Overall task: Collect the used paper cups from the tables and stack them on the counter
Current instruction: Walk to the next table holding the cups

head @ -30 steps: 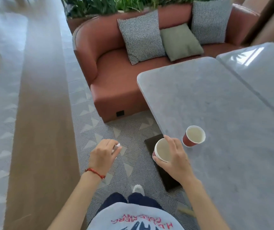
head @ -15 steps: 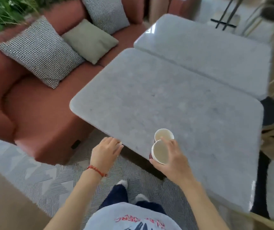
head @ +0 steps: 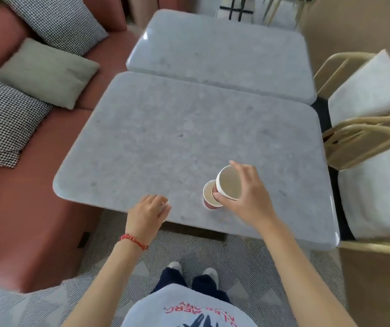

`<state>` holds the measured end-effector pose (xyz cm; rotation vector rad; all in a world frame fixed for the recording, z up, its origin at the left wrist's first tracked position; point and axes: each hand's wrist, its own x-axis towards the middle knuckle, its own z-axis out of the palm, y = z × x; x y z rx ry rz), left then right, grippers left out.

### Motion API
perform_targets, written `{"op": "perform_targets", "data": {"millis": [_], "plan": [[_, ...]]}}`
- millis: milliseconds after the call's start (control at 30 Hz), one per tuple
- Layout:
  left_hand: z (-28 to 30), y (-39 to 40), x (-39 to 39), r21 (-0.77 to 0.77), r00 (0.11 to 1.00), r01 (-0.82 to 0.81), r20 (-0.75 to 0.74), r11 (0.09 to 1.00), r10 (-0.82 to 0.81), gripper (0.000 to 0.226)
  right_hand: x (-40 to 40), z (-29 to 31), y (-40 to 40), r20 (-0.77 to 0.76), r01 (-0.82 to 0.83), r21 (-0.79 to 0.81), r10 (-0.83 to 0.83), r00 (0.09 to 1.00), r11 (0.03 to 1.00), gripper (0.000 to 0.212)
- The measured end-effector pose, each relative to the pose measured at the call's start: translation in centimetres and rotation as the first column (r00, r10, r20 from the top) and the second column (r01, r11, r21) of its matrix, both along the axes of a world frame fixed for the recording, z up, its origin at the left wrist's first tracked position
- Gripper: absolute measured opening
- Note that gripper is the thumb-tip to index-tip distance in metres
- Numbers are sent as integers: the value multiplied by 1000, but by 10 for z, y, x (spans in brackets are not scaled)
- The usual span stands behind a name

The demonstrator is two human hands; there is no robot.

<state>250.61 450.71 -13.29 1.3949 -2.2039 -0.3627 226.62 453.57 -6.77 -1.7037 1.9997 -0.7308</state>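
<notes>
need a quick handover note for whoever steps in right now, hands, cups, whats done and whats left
Right hand: grips a paper cup by its rim, tilted, held just above the second cup.
Left hand: holds nothing, fingers loosely curled, at the near edge of the grey table.
Second cup: red, upright on the table, right under the held one.
Done: one cup picked up.
Left: nest the held cup with the second cup, lift both, carry them to the counter and stack them there. The counter is out of view.

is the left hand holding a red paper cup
No, the left hand holds no cup; the right hand grips the only lifted red paper cup.
</notes>
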Motion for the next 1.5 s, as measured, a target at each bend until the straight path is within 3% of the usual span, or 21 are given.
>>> {"op": "perform_targets", "data": {"millis": [400,767,967,1167,1500], "plan": [[-4,4,15,6,998,-60,35,998,60,18,4,-65,-17,-103,-73,233,99,990,970,90],[-10,0,5,19,999,-32,30,999,31,14,6,-76,-14,-147,-41,178,67,987,983,81],[-15,-14,-17,34,996,89,6,995,-89,13,-12,-71,23,-88,144,165,-131,988,976,79],[-12,-20,-73,74,967,254,17,964,-256,15,-54,-63,88,-91,372,117,-363,927,921,79],[-1,28,-230,59,824,562,48,825,-565,13,-141,-58,223,-90,695,81,-689,719,714,81]]}}
